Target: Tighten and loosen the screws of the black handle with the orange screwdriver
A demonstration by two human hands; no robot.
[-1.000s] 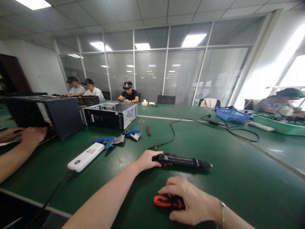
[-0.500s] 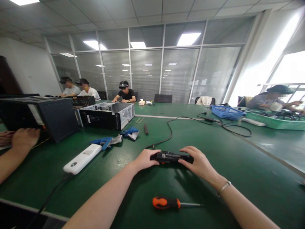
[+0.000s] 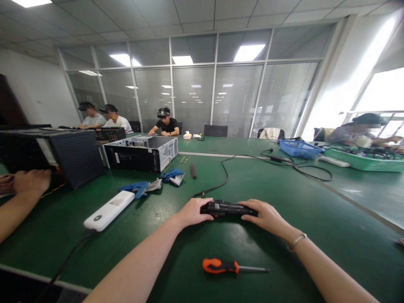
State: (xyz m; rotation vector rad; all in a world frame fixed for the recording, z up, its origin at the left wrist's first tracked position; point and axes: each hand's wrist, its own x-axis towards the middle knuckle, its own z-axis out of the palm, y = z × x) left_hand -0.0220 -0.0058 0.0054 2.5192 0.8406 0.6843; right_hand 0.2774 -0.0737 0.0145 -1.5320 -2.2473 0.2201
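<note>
In front of me on the green table (image 3: 284, 210) is a long black device (image 3: 229, 208) with a small orange part on its near side; I cannot make out its exact kind. My left hand (image 3: 195, 212) grips its left end between thumb and fingers. Around the right end, my right hand (image 3: 263, 214) is closed, thumb on the near side and fingers over the far side. A screwdriver (image 3: 235, 266) with an orange and black handle lies nearer to me, its shaft pointing right. The black cable (image 3: 225, 176) runs close to my left hand; whether it joins the device is hidden.
A white power strip (image 3: 110, 210) and blue-grey gloves (image 3: 151, 185) lie to the left. Beyond stand an open computer case (image 3: 135, 155) and a dark case (image 3: 78, 160), where another person's hand (image 3: 33, 183) works. Blue (image 3: 299, 149) and green baskets (image 3: 372, 162) stand at right.
My right hand has closed in on the device's right end, its raised fingers coming down around it. My left hand keeps its grip. The screwdriver has not moved.
</note>
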